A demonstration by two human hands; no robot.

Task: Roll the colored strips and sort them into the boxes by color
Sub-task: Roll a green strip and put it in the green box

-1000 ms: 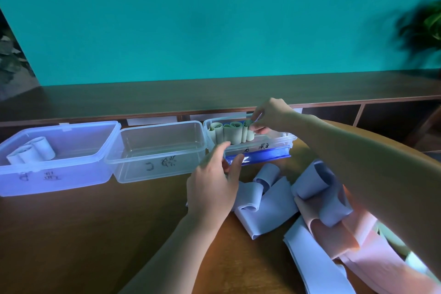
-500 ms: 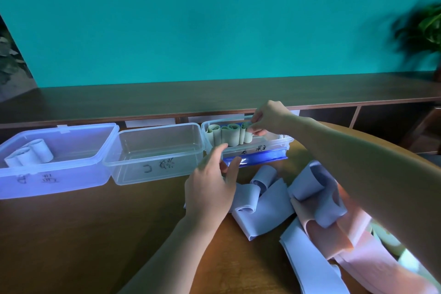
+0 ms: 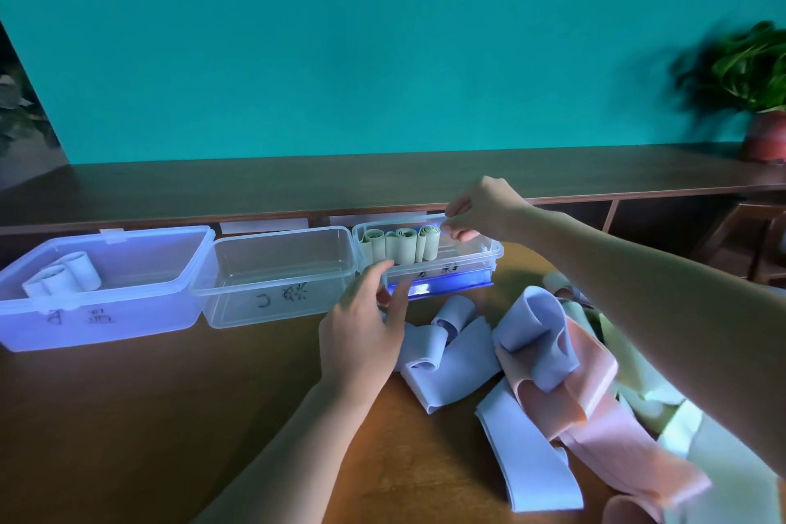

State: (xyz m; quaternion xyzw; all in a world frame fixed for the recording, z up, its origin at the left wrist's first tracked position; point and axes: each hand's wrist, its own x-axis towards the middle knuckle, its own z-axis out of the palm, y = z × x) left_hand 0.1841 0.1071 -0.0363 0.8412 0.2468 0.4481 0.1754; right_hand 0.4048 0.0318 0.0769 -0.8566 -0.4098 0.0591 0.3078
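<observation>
Three clear plastic boxes stand in a row on the wooden table. The left box (image 3: 127, 311) holds a few pale blue rolls (image 3: 64, 277); the middle box (image 3: 272, 298) holds nothing. In the right box (image 3: 489, 255), several green rolls (image 3: 402, 245) stand upright. My right hand (image 3: 485, 208) hovers over this box, its fingers loosely curled just right of the last green roll and holding nothing. My left hand (image 3: 361, 332) rests with relaxed fingers against the front of the right box. Loose lavender strips (image 3: 451, 362), pink strips (image 3: 595, 430) and pale green strips (image 3: 638, 362) lie in a heap at the right.
A long wooden shelf (image 3: 383, 179) runs behind the boxes below a teal wall. A potted plant (image 3: 761, 98) stands on the shelf's right end. Bare tabletop (image 3: 149, 417) lies in front of the left and middle boxes.
My right hand has drawn up and to the right off the last green roll, which now stands uncovered in the box. My left hand has barely moved.
</observation>
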